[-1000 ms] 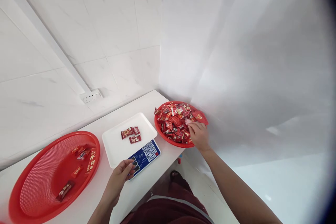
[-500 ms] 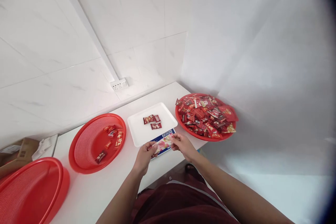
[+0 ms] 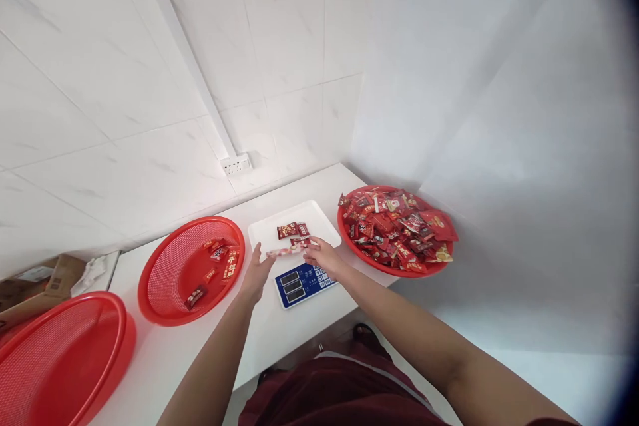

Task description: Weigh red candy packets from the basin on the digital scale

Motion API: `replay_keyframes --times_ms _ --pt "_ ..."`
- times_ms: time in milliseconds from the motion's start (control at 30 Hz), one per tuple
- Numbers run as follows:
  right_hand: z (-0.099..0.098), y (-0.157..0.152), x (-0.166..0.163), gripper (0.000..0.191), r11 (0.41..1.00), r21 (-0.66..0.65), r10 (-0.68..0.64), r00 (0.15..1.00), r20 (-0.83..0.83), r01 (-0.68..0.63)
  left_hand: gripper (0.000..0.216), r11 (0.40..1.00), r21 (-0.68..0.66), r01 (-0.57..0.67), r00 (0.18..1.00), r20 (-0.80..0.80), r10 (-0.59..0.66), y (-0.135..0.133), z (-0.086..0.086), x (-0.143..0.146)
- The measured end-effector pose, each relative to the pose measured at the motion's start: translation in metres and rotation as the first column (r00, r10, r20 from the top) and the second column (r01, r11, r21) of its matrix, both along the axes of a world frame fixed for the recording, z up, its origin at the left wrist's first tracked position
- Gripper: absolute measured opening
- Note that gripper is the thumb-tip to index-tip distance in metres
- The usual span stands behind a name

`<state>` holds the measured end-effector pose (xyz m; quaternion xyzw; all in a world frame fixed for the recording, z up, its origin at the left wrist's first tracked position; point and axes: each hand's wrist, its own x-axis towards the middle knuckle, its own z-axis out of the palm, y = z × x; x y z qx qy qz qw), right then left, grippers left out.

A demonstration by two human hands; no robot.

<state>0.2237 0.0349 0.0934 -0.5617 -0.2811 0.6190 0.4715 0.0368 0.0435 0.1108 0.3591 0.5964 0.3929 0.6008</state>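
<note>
Fingers apart on left hand, can't tell on right hand; keep pink pack level over tray, both ends down together.

the left hand, spread apart, is at one end of a pink-and-white packet over a white tray; the right hand is at the other end, its grip unclear. red packets lie on the tray, behind a blue keypad panel. a heaped basket stands right, a sparsely filled basket and a third basket left.
</note>
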Motion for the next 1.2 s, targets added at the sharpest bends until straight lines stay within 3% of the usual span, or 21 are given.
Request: replay_keyframes --times_ms 67,167,233,333,400,467,533,633,833,1000,1200 --pt "-0.001 -0.004 0.014 0.042 0.996 0.068 0.036 0.981 0.191 -0.05 0.057 0.999 -0.02 0.025 0.999 -0.027 -0.026 0.003 0.001 -0.005" --pt "-0.001 -0.014 0.05 0.036 0.975 0.189 0.011 0.866 0.5 -0.121 0.044 0.995 -0.051 0.082 0.996 -0.022 -0.084 0.002 0.005 -0.012" --pt "0.002 -0.023 0.084 0.032 0.935 0.313 -0.108 0.703 0.702 -0.168 0.039 0.991 -0.077 0.108 0.994 -0.01 -0.11 0.001 0.009 -0.016" --pt "0.004 -0.038 0.144 0.034 0.901 0.404 -0.324 0.374 0.869 -0.158 0.029 0.984 -0.133 0.118 0.993 0.041 -0.114 0.002 0.016 -0.023" --pt "0.003 -0.048 0.183 0.036 0.933 0.356 -0.343 0.164 0.925 -0.051 0.023 0.981 -0.15 0.119 0.992 0.067 -0.11 0.003 0.02 -0.024" --pt "-0.001 -0.056 0.214 0.039 0.964 0.254 -0.258 0.046 0.965 0.077 0.021 0.981 -0.15 0.122 0.991 0.068 -0.113 0.004 0.025 -0.021" --pt "-0.006 -0.059 0.235 0.044 0.979 0.145 -0.148 0.005 0.989 0.14 0.021 0.98 -0.145 0.135 0.99 0.063 -0.127 0.002 0.029 -0.014" --pt "-0.012 -0.054 0.246 0.049 0.991 0.034 -0.032 -0.013 0.999 0.13 0.025 0.971 -0.138 0.193 0.98 0.066 -0.186 -0.002 0.032 0.0" --pt "-0.016 -0.039 0.248 0.046 0.994 -0.003 0.01 -0.064 0.998 0.106 0.041 0.939 -0.101 0.329 0.944 0.066 -0.324 -0.006 0.026 0.011" --pt "-0.019 -0.042 0.257 0.042 0.997 0.077 -0.076 -0.097 0.992 0.007 0.045 0.946 -0.079 0.316 0.949 0.045 -0.313 -0.007 0.023 0.006" --pt "-0.016 -0.048 0.25 0.043 0.913 0.409 -0.408 -0.041 0.912 0.004 0.037 0.964 -0.094 0.251 0.967 0.071 -0.245 -0.014 0.023 -0.001"
